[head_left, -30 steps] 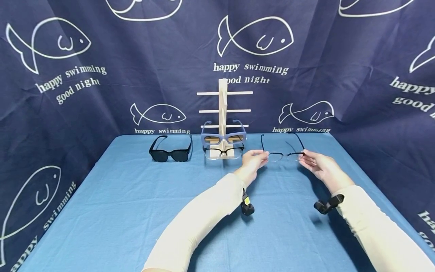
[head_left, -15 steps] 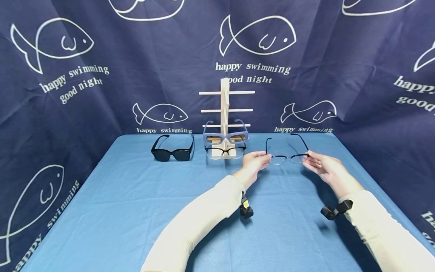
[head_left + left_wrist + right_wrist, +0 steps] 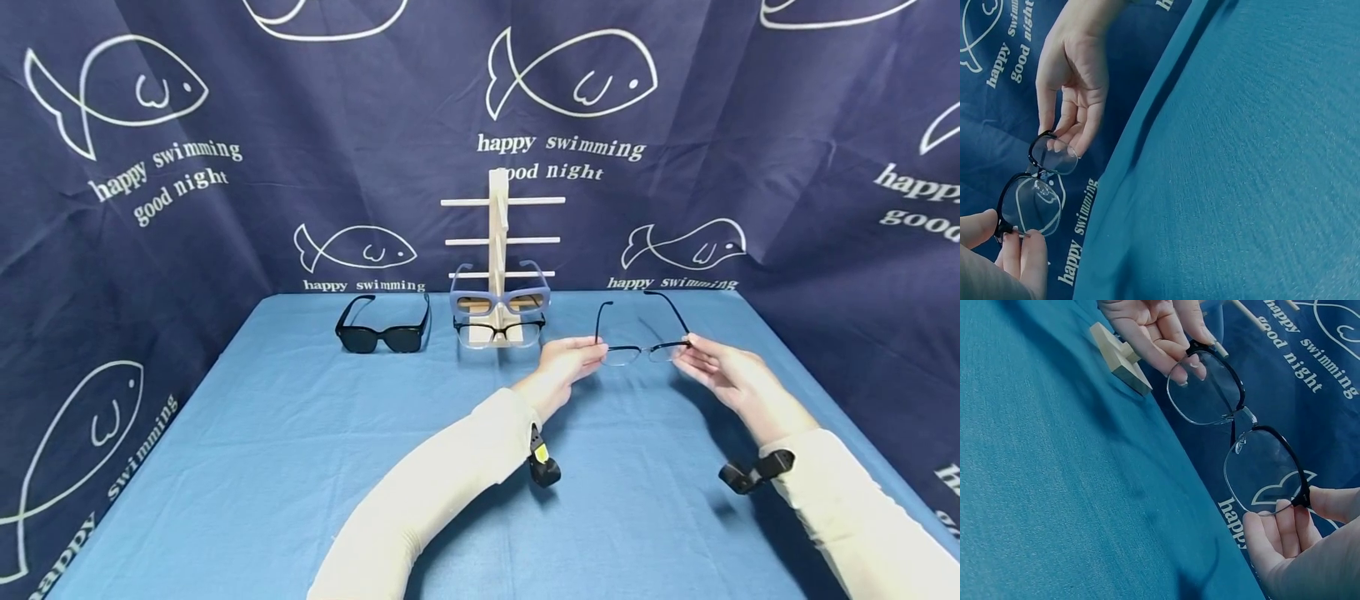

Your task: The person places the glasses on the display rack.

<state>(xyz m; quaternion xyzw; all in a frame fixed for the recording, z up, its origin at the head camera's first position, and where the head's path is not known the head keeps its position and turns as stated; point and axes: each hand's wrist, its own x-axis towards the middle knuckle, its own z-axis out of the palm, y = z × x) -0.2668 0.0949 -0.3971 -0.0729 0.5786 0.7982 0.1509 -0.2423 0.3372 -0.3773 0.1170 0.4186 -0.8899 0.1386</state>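
Observation:
Both hands hold a pair of half-rim eyeglasses (image 3: pixel 640 349) with dark upper rims and clear lenses, to the right of the rack. My left hand (image 3: pixel 564 365) pinches the frame's left corner between thumb and fingers. At the opposite corner my right hand (image 3: pixel 731 375) pinches the hinge area. The temples stand unfolded and point away toward the back. In the right wrist view the eyeglasses (image 3: pixel 1244 419) appear raised over the blue cloth, their shadow lying on it. The left wrist view shows both lenses and each hand at its own end.
A wooden eyeglass rack (image 3: pixel 498 217) stands at the back middle. Blue-framed sunglasses (image 3: pixel 500 302) hang on it, with black-topped clear glasses (image 3: pixel 498 333) below them. Black sunglasses (image 3: pixel 382 337) lie at left on the blue tablecloth (image 3: pixel 300 467). A fish-print curtain (image 3: pixel 360 142) encloses the back.
Both hands have moved slightly right and toward the person with the eyeglasses between them. The rack and the other glasses keep their places; the head view has shifted a little.

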